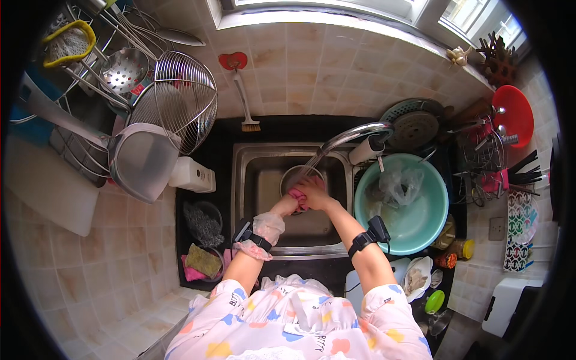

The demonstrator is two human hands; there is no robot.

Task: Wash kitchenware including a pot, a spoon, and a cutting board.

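In the stainless steel sink (265, 229), both of my hands meet at a round metal bowl (285, 180) under running water (308, 167). My left hand (286, 206) grips a bunched pink cloth (298, 194) at the bowl's near side. From the right, my right hand (313, 194) presses over the same cloth with its fingers inside the bowl. The chrome faucet (355, 133) arches over from the back right. Part of the bowl and most of the cloth are hidden by my hands.
Right of the sink stands a turquoise basin (407, 225) holding a clear plastic bag (400, 180). A white bottle (193, 174), steel wool (202, 225) and a sponge (203, 262) lie left. A hanging wire strainer (189, 99) and wok spatula (144, 157) jut in upper left.
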